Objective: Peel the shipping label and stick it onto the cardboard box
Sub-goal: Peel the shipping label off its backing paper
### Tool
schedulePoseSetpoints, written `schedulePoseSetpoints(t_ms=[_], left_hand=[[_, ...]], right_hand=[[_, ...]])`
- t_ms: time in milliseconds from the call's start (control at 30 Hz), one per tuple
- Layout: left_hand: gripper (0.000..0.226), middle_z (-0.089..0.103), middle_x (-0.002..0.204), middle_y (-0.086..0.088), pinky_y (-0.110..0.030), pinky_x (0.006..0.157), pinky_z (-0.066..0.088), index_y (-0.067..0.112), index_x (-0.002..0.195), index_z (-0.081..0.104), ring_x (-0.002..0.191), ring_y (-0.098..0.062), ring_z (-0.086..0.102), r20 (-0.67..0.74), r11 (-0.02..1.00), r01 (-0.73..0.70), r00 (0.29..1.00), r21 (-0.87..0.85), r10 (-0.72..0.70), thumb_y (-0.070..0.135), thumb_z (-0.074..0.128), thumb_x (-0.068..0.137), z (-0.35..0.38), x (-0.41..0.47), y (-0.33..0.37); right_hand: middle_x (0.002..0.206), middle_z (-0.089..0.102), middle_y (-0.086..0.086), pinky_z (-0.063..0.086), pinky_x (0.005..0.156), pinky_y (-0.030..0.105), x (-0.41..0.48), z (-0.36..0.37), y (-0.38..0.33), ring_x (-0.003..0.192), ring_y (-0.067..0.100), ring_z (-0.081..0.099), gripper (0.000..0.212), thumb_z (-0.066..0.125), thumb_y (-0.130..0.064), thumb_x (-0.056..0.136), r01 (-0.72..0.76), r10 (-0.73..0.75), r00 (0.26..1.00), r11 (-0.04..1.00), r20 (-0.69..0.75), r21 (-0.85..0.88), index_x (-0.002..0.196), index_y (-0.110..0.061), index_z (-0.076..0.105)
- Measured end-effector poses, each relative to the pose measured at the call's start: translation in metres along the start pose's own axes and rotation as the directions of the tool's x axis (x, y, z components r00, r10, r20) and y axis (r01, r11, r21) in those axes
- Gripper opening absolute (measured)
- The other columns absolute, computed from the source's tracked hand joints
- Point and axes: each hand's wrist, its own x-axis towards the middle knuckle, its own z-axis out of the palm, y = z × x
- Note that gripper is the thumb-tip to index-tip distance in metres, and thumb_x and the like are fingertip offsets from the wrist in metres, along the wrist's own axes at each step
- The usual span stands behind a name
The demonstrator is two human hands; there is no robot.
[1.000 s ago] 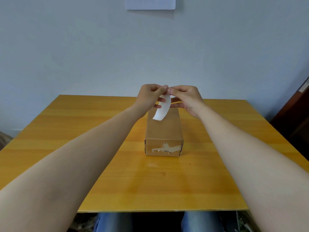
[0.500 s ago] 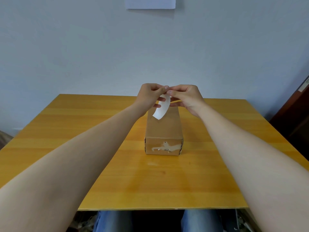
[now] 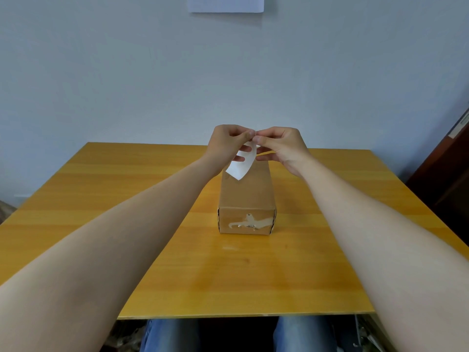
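Note:
A long brown cardboard box [image 3: 246, 196] lies on the wooden table [image 3: 152, 250], its near end scarred with torn white paper. Above its far end, both hands hold a curved white shipping label [image 3: 240, 165] by its top edge. My left hand [image 3: 229, 143] pinches that edge between thumb and forefinger. My right hand [image 3: 281, 146] pinches the same edge from the right, fingertips meeting the left hand's. The label hangs down, its lower corner over the box top; I cannot tell if it touches.
A white sheet [image 3: 225, 3] is stuck on the pale wall behind the table. Dark wooden furniture [image 3: 446, 168] stands at the right edge. My legs in blue jeans [image 3: 172, 334] show below the table's near edge.
The hands have stayed above the box's far end. The hanging label has swung slightly left and looks shorter and more curled than a second ago.

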Motion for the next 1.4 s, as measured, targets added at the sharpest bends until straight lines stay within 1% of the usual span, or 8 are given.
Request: schedulePoseSetpoints(t_ms=[333,567,733,800,933,1033,1200,1400], left_hand=[[0.017,0.078,0.093,-0.001,-0.028,0.064,0.062,0.011,0.101,0.078,0.084,-0.014,0.077,-0.011,0.998,0.019,1.000,0.062,-0.019,0.023,0.066,0.096,0.0003,-0.0003,-0.0012],[0.021,0.076,0.100,-0.004,-0.026,0.065,0.063,0.008,0.104,0.077,0.097,-0.019,0.073,0.031,0.996,0.038,0.999,0.083,-0.040,0.020,0.060,0.100,-0.0008,-0.0004,-0.0005],[0.018,0.077,0.101,-0.003,-0.025,0.067,0.062,0.012,0.100,0.078,0.100,-0.019,0.073,0.042,0.995,0.032,0.998,0.091,-0.036,0.019,0.061,0.098,-0.0007,-0.0016,-0.0030],[0.018,0.077,0.100,-0.002,-0.028,0.070,0.063,0.012,0.099,0.078,0.100,-0.019,0.073,0.042,0.995,0.032,0.998,0.096,-0.036,0.020,0.062,0.098,-0.0010,-0.0016,-0.0044],[0.023,0.077,0.099,0.000,-0.040,0.085,0.061,0.008,0.103,0.076,0.098,-0.018,0.073,0.030,0.993,0.066,0.997,0.102,-0.069,0.024,0.060,0.099,0.0001,-0.0008,-0.0058],[0.027,0.077,0.100,-0.001,-0.045,0.088,0.059,0.007,0.106,0.075,0.098,-0.021,0.074,0.030,0.992,0.102,0.994,0.073,-0.105,0.028,0.060,0.099,0.0005,-0.0009,-0.0034],[0.038,0.077,0.100,0.002,-0.041,0.083,0.060,0.010,0.107,0.075,0.095,-0.020,0.074,0.013,0.990,0.115,0.993,0.086,-0.116,0.046,0.065,0.097,0.0026,-0.0015,-0.0001],[0.029,0.078,0.096,0.003,-0.039,0.078,0.060,0.013,0.100,0.079,0.094,-0.019,0.074,-0.035,0.989,0.106,0.994,0.104,-0.103,0.039,0.069,0.095,0.0036,-0.0024,-0.0014]], right_hand=[[0.088,0.079,0.006,0.067,0.070,0.040,-0.0032,0.0034,0.0002,0.073,0.020,0.075,0.014,0.086,-0.012,0.087,-0.001,0.002,1.000,0.999,0.015,-0.054,0.098,-0.005,0.081],[0.102,0.081,0.009,0.065,0.072,0.041,-0.0073,0.0038,0.0001,0.076,0.026,0.076,0.020,0.079,-0.024,0.095,-0.071,0.072,0.997,0.997,0.038,-0.034,0.102,-0.006,0.082],[0.098,0.081,0.009,0.067,0.074,0.043,-0.0074,0.0044,-0.0003,0.077,0.026,0.076,0.021,0.075,-0.026,0.098,-0.082,0.082,0.997,0.995,0.005,-0.053,0.101,-0.006,0.081],[0.097,0.080,0.009,0.067,0.074,0.043,-0.0073,0.0045,-0.0009,0.077,0.027,0.077,0.020,0.074,-0.024,0.098,-0.085,0.085,0.996,0.995,-0.006,-0.059,0.102,-0.005,0.081],[0.095,0.080,0.011,0.066,0.070,0.040,-0.0079,0.0056,-0.0011,0.073,0.025,0.075,0.018,0.074,-0.023,0.098,-0.094,0.092,0.995,0.992,-0.030,-0.081,0.100,-0.006,0.081],[0.095,0.080,0.012,0.065,0.068,0.038,-0.0069,0.0063,-0.0007,0.067,0.020,0.070,0.019,0.075,-0.025,0.097,-0.095,0.089,0.994,0.990,-0.056,-0.102,0.100,-0.008,0.081],[0.090,0.080,0.008,0.064,0.068,0.037,-0.0063,0.0058,-0.0007,0.066,0.018,0.069,0.023,0.076,-0.031,0.095,-0.092,0.086,0.994,0.990,-0.063,-0.105,0.099,-0.009,0.082],[0.074,0.070,0.003,0.053,0.059,0.031,-0.0070,0.0084,-0.0018,0.059,0.014,0.061,0.019,0.076,-0.031,0.094,-0.069,0.055,0.993,0.989,-0.103,-0.134,0.095,-0.013,0.081]])
